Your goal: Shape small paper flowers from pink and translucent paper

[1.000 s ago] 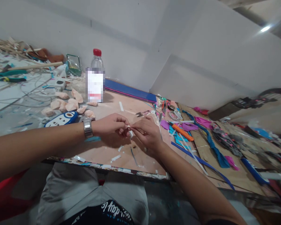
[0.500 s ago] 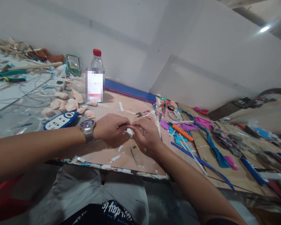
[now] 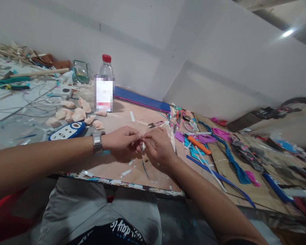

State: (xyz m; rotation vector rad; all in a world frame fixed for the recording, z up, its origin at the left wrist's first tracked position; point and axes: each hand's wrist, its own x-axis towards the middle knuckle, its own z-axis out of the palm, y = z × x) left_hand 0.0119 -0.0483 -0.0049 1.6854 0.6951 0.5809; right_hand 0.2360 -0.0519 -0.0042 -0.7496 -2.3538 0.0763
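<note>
Over the middle of the table, my left hand point(image 3: 123, 141) and my right hand point(image 3: 159, 146) meet at the fingertips. Both are closed in a pinch on a small white piece point(image 3: 143, 147), which shows just under the fingers; its exact kind is too small to tell. A metal-banded watch point(image 3: 97, 142) is on my left wrist. Thread snips point(image 3: 155, 124) lie just beyond my hands. Several white scraps point(image 3: 126, 172) and a thin dark strip point(image 3: 145, 170) are on the tabletop point(image 3: 163, 180) below them.
At left are peach-coloured crumpled pieces point(image 3: 79, 115), a blue-white power strip point(image 3: 67, 131), and a red-capped bottle point(image 3: 107, 69). An orange utility knife point(image 3: 199, 144), a long blue strip point(image 3: 219, 177) and magenta and purple scraps lie at right. A wall rises behind.
My left hand has rotated at the wrist, so the watch face no longer shows, and its fingers have curled in toward the right hand. My right hand has barely moved.
</note>
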